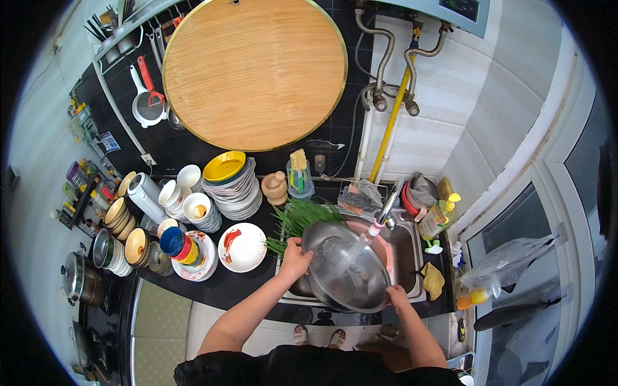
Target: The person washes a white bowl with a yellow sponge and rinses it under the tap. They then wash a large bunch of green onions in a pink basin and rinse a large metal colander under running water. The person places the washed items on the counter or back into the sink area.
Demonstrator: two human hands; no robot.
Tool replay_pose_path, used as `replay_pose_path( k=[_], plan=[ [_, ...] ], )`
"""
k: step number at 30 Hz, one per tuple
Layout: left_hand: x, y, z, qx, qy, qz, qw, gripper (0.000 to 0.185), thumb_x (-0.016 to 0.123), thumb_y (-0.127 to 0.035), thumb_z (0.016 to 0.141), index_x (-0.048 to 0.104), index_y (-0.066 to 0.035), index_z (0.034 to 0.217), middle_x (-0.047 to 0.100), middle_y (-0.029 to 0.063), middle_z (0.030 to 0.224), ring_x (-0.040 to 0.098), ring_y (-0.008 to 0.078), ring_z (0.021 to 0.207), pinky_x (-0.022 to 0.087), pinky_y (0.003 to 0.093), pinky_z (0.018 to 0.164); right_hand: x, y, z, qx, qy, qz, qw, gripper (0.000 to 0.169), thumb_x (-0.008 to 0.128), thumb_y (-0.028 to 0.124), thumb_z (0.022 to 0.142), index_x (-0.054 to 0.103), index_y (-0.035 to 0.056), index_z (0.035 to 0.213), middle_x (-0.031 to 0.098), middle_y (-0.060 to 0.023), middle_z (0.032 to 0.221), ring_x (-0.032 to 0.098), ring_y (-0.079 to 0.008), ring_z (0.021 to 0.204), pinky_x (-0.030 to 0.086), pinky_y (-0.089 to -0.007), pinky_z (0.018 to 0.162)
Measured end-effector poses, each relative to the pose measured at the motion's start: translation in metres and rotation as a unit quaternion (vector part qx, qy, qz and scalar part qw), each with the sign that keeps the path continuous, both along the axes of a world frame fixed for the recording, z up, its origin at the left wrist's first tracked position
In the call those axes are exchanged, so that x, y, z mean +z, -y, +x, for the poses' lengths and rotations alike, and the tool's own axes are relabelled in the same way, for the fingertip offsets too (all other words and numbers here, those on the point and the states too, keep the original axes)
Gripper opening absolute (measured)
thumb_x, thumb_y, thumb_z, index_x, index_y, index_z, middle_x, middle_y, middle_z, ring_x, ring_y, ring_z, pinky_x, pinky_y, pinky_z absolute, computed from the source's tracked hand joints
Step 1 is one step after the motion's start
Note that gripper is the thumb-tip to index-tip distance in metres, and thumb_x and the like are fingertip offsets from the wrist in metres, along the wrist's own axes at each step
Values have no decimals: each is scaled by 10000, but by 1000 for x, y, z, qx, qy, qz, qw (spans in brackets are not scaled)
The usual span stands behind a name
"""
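Observation:
A large stainless steel basin (pixel 345 270) is held tilted over the sink (pixel 414 270), with water from the faucet (pixel 387 207) running into it. My left hand (pixel 295 260) grips its left rim, and my right hand (pixel 398 295) grips its lower right rim. Behind the basin, a bunch of long green leafy stalks (pixel 306 217) lies at the sink's left edge, close to my left hand. Part of a pink basin (pixel 386 251) shows in the sink, mostly hidden by the steel one.
Left on the counter are a white plate (pixel 241 247), stacked plates (pixel 236 193), piled bowls and colored cups (pixel 174 241). A wooden mortar (pixel 275 188) stands behind. Right of the sink are a dish soap bottle (pixel 437 217) and a yellow cloth (pixel 432 281). A large round bamboo board (pixel 256 72) hangs on the wall.

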State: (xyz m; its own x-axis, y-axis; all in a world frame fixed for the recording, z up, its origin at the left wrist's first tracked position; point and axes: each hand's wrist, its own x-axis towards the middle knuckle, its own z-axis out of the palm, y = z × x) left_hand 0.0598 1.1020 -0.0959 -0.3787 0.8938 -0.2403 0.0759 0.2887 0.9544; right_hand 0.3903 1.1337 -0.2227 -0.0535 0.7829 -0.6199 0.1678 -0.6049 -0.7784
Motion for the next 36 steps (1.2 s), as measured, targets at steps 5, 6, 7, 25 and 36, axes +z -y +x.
replay_pose_path(
  k=[5,6,7,25,36],
  plan=[
    [-56,30,-34,-6,-156,67,986,425,602,-19,747,302,11,1047,560,103,675,530,182,551,426,294,543,-36,-10,-22,-46,-31,66,996,210,548,102,758,466,34,939,521,-51,766,500,-141,616,446,-290,528],
    [-72,37,-43,8,-152,60,987,433,638,-21,719,326,1,1017,540,97,662,518,180,568,421,294,559,-54,-16,-21,-17,-2,125,992,256,547,69,770,450,27,1003,533,-67,825,516,-143,660,463,-299,548],
    [-81,44,-49,21,-162,43,986,430,648,-23,712,336,-1,1006,530,94,653,516,181,567,420,296,558,-52,-18,-25,-17,-11,143,990,265,547,63,771,447,22,1013,535,-72,841,521,-146,670,466,-297,554],
    [28,52,-1,30,-59,183,981,218,592,-27,642,377,-24,609,376,21,505,362,79,485,302,251,421,-113,-30,-100,33,-138,-7,990,272,468,-25,787,530,37,1045,578,-66,938,548,-167,826,452,-308,709],
    [101,46,39,-87,-237,223,942,179,587,-103,725,438,-6,702,510,174,573,535,346,536,413,387,481,-34,-8,-186,32,-217,-62,974,304,473,-3,781,522,72,1072,586,-77,901,564,-193,751,464,-298,679]
  ],
)
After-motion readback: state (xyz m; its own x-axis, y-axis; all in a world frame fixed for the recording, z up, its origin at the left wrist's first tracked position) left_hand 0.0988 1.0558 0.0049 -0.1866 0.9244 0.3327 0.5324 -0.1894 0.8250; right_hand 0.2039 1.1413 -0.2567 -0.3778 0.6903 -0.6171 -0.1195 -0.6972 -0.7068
